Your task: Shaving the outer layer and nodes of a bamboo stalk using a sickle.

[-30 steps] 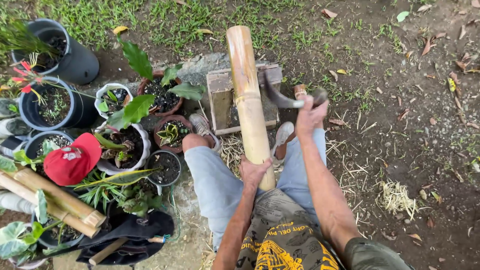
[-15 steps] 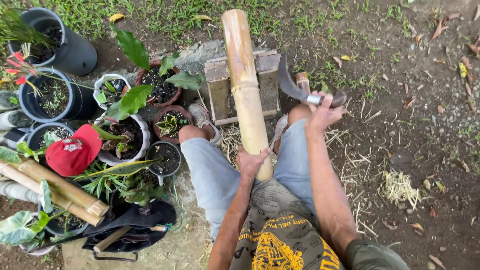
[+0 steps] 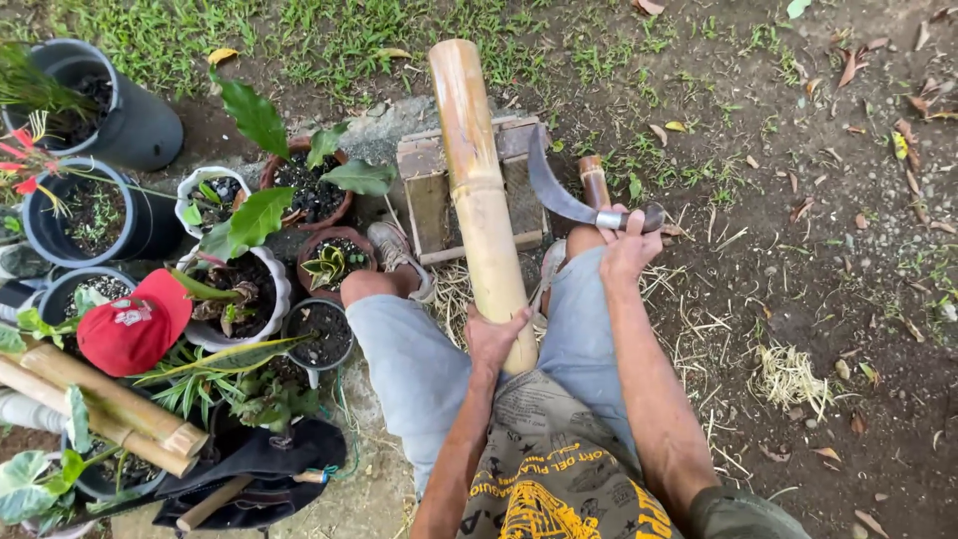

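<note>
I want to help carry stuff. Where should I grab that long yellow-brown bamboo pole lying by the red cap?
Probably grip the long yellow-brown bamboo pole around its middle, coming from above. It lies flat beside a second pole, with the red cap and potted plants crowding its upper side, and its cut end may be rough.

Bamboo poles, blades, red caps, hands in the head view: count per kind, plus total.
Bamboo poles: 3, one gripped by the left hand, two lying at left
Curved blade: 1, in the right hand
Red cap: 1
Hands: 2
Total: 7
</note>
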